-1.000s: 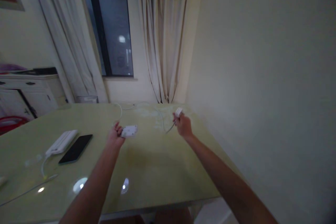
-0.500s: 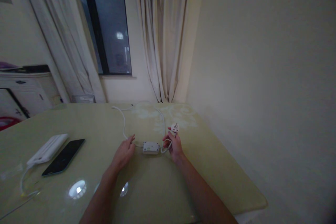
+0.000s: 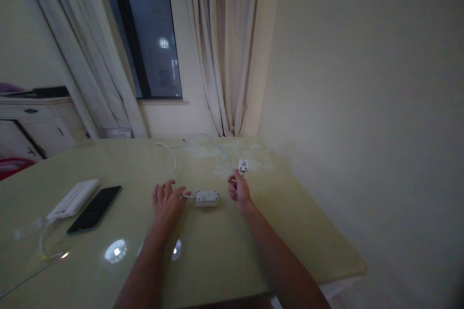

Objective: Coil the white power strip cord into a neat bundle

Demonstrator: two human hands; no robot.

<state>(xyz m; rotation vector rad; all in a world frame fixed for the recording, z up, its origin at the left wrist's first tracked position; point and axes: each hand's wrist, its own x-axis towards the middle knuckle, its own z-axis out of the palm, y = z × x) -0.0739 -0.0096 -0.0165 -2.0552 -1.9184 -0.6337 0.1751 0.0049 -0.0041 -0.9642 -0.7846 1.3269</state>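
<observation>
A small white socket box (image 3: 207,197) lies on the pale green table (image 3: 224,246), with a white cord (image 3: 173,161) looping away toward the window. My left hand (image 3: 166,201) rests flat beside the box on its left, fingers spread, fingertips on the cord where it meets the box. My right hand (image 3: 239,189) is closed on the cord just below its white plug (image 3: 242,165), which sticks up past my fingers to the right of the box.
A white power bank (image 3: 73,198) with a thin cable and a black phone (image 3: 94,208) lie at the left. A wall runs along the table's right side. Curtains, a dark window and a white cabinet (image 3: 32,125) stand behind.
The socket box has gone from my left hand onto the table. My right hand has drawn the plug nearer to me and then a little away. My left hand has flattened by the box.
</observation>
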